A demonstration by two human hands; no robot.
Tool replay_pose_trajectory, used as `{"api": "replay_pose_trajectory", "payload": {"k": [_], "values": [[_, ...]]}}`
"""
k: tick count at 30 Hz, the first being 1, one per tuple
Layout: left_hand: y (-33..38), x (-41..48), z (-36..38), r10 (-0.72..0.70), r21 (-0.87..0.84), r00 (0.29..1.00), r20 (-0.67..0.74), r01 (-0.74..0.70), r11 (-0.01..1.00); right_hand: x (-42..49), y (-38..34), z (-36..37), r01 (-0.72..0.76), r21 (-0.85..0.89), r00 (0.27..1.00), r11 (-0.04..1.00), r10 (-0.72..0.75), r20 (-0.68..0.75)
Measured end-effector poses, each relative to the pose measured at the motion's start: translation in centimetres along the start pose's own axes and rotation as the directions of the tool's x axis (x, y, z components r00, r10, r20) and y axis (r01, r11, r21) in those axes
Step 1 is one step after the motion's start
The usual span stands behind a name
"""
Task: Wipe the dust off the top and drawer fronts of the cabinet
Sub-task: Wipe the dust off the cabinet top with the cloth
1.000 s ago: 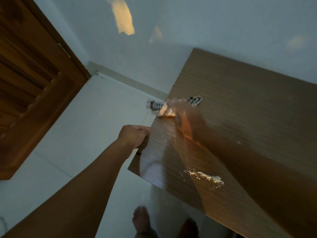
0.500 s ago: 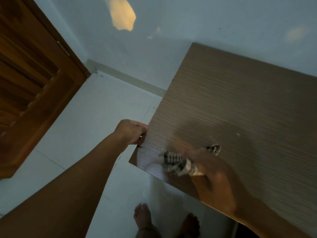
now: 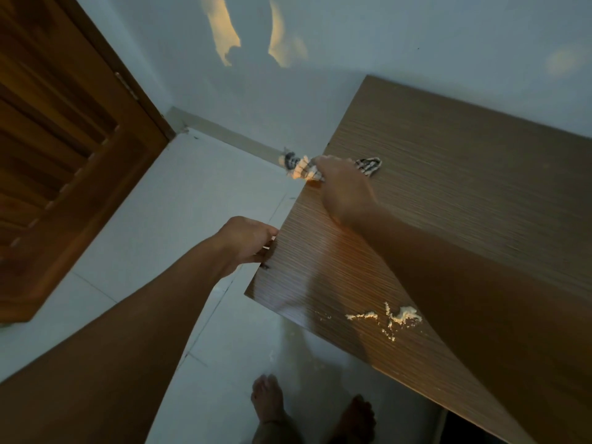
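Note:
The cabinet's wood-grain top fills the right of the head view, set against a pale wall. My right hand presses a striped black-and-white cloth onto the top at its left edge, with one end of the cloth hanging past the edge. My left hand grips the same left edge nearer to me, fingers curled around it. A patch of pale dust or crumbs lies on the top near the front edge. The drawer fronts are out of sight.
A brown wooden door stands at the left. Pale floor tiles run between the door and the cabinet. My bare feet stand below the cabinet's front corner.
My right hand swept the cloth from the top's left edge down to the front corner, then back up to the left edge. The left hand kept its grip. The dust patch is in view again.

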State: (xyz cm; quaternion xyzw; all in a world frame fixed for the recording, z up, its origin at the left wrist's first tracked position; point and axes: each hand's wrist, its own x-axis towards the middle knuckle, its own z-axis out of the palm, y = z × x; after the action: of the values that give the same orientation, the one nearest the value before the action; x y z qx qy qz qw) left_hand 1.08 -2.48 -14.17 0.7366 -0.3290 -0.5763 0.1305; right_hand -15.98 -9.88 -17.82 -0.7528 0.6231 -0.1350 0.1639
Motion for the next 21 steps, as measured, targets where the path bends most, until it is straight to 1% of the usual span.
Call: {"api": "replay_pose_trajectory", "payload": {"k": [1,2,4,5,6,7,8,10,12,13,15,17,18,19,21], "values": [[0.0,0.0,-0.2,-0.012,-0.011,1.0,0.011,0.012,1.0,-0.9,-0.4,0.3,0.035,-0.006,0.999,0.999,-0.035,0.023],[0.0,0.0,-0.4,-0.022,-0.029,1.0,0.021,0.023,0.999,-2.0,-0.7,0.5,0.1,-0.02,0.994,0.995,-0.098,0.049],[0.1,-0.1,-0.9,-0.037,-0.057,0.998,0.042,0.04,0.998,-4.9,-1.3,0.7,0.248,-0.031,0.967,0.968,-0.246,0.064],[0.1,-0.2,-1.1,-0.043,-0.063,0.998,0.052,0.046,0.997,-6.2,-1.7,0.5,0.291,-0.005,0.954,0.957,-0.29,0.073],[0.1,-0.1,-1.3,-0.044,-0.062,0.997,0.061,0.048,0.997,-7.4,-1.9,0.2,0.297,0.031,0.948,0.955,-0.298,0.113],[0.1,-0.2,-1.5,-0.045,-0.051,0.997,0.065,0.048,0.998,-8.5,-2.1,-0.1,0.289,0.051,0.938,0.956,-0.293,0.187],[0.2,-0.2,-1.6,-0.043,-0.035,0.997,0.066,0.045,0.998,-9.5,-1.9,0.1,0.293,0.053,0.919,0.955,-0.296,0.262],[0.3,-0.5,-1.5,-0.043,0.013,0.997,0.064,0.043,0.999,-12.2,-1.1,0.9,0.39,0.091,0.881,0.916,-0.4,0.253],[0.3,-0.7,-1.2,-0.034,0.042,0.998,0.048,0.032,0.999,-14.9,0.1,0.9,0.496,0.105,0.799,0.862,-0.5,0.333],[0.2,-0.8,-0.9,-0.015,0.061,0.999,0.033,0.013,0.998,-16.3,1.5,1.1,0.527,0.133,0.776,0.839,-0.539,0.326],[-0.3,-0.8,-0.2,0.055,0.166,0.998,0.002,-0.055,0.985,-18.6,3.2,0.1,0.548,0.177,0.752,0.818,-0.574,0.323],[-0.9,-1.0,0.8,0.146,0.313,0.989,-0.022,-0.132,0.941,-20.6,4.7,-1.5,0.583,0.162,0.752,0.796,-0.605,0.262],[-1.2,-1.0,1.3,0.188,0.374,0.982,-0.031,-0.163,0.913,-21.2,5.2,-2.3,0.576,0.163,0.763,0.801,-0.598,0.244],[-1.5,-1.2,2.0,0.234,0.425,0.972,-0.034,-0.198,0.884,-21.8,5.6,-3.3,0.546,0.169,0.79,0.821,-0.571,0.222],[-2.2,-1.4,3.5,0.311,0.497,0.95,-0.025,-0.258,0.829,-22.4,6.1,-5.6,0.446,0.186,0.869,0.876,-0.473,0.143]]}}
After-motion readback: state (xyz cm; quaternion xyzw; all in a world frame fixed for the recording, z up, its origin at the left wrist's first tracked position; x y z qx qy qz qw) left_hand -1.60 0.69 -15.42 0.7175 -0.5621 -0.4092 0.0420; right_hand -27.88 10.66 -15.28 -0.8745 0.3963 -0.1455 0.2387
